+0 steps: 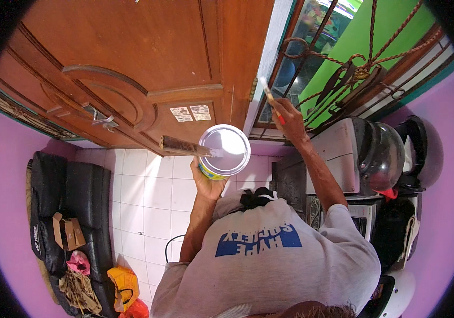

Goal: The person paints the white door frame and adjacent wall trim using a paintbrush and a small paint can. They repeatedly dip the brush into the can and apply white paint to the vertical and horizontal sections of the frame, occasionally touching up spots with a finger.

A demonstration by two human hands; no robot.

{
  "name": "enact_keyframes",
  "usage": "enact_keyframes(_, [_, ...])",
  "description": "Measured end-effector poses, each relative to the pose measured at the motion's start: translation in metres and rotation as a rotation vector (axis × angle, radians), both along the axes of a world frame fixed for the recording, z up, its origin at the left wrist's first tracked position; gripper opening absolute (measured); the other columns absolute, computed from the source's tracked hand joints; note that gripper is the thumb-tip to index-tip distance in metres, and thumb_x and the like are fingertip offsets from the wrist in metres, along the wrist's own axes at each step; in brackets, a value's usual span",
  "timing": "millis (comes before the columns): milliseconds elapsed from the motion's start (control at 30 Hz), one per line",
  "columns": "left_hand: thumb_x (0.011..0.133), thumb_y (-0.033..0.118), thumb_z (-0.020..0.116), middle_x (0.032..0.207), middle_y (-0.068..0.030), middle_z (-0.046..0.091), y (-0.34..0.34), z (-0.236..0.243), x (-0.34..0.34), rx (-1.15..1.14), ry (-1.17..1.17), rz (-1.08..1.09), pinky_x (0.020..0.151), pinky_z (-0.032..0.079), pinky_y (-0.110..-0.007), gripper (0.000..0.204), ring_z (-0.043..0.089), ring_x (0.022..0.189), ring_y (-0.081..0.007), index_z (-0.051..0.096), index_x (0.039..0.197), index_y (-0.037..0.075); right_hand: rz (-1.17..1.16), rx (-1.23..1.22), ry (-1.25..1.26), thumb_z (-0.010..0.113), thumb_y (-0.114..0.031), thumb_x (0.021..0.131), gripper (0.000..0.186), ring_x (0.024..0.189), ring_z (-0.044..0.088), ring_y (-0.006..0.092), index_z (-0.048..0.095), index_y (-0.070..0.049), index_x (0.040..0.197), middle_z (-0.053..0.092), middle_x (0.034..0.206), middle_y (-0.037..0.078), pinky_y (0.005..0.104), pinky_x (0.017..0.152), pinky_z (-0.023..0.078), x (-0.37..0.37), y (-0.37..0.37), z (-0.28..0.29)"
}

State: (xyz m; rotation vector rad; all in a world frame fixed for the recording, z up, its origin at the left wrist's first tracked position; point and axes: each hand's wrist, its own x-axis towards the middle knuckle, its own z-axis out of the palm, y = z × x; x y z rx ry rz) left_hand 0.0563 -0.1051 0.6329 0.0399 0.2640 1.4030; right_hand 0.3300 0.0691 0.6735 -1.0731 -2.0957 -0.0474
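My left hand [210, 185] holds up a paint can [206, 170] from its side and underneath. White paint fills much of it, and a brown wooden stick [182, 146] leans in the paint and juts out over the left rim. In my raised right hand [290, 121] is a paintbrush [267, 90] with white on its bristles and some red on its handle. The bristle tip is at the white door frame [269, 50], beside the barred window; whether it touches I cannot tell.
A brown wooden door [131, 42] with a metal handle [102, 121] stands ahead. Helmets [383, 153] rest on a cabinet at right, near twisted ropes [362, 71]. A black sofa [92, 185] at left bears an open cardboard box [68, 231]; bags [123, 289] lie beside it.
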Motion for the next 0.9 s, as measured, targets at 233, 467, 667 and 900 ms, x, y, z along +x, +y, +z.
enact_keyframes(233, [0.093, 0.061, 0.058, 0.144, -0.0113, 0.056, 0.000, -0.001, -0.001, 0.021, -0.019, -0.008, 0.099, 0.054, -0.054, 0.071, 0.057, 0.128, -0.0313, 0.049, 0.145, 0.013, -0.011, 0.084, 0.188, 0.070, -0.003, 0.091, 0.032, 0.098, 0.072, 0.0289, 0.069, -0.006, 0.122, 0.070, 0.114, 0.014, 0.0388, 0.081, 0.059, -0.011, 0.003, 0.065])
enact_keyframes(467, [0.093, 0.060, 0.058, 0.144, -0.0114, 0.056, 0.001, 0.001, 0.003, 0.000, -0.049, -0.023, 0.103, 0.051, -0.056, 0.070, 0.055, 0.130, -0.0323, 0.050, 0.145, 0.012, -0.003, 0.292, 0.256, 0.070, -0.003, 0.089, 0.043, 0.097, 0.070, 0.0323, 0.064, -0.015, 0.131, 0.066, 0.118, 0.012, 0.0397, 0.079, 0.061, -0.015, 0.009, 0.050])
enact_keyframes(667, [0.094, 0.063, 0.055, 0.144, -0.0108, 0.055, 0.001, 0.011, 0.007, -0.076, 0.047, 0.015, 0.103, 0.051, -0.054, 0.073, 0.055, 0.130, -0.0314, 0.049, 0.146, 0.012, -0.073, -0.027, 0.171, 0.070, -0.003, 0.086, 0.035, 0.090, 0.071, 0.0336, 0.066, -0.010, 0.120, 0.068, 0.107, 0.013, 0.0417, 0.077, 0.061, -0.016, -0.008, -0.018])
enact_keyframes(900, [0.095, 0.062, 0.053, 0.139, -0.0101, 0.059, -0.004, 0.001, 0.004, -0.030, 0.009, 0.011, 0.091, 0.057, -0.051, 0.069, 0.058, 0.126, -0.0295, 0.051, 0.144, 0.013, -0.004, 0.131, 0.340, 0.071, -0.002, 0.088, 0.030, 0.100, 0.072, 0.0322, 0.070, -0.006, 0.118, 0.070, 0.114, 0.016, 0.0406, 0.083, 0.059, -0.016, 0.007, 0.058])
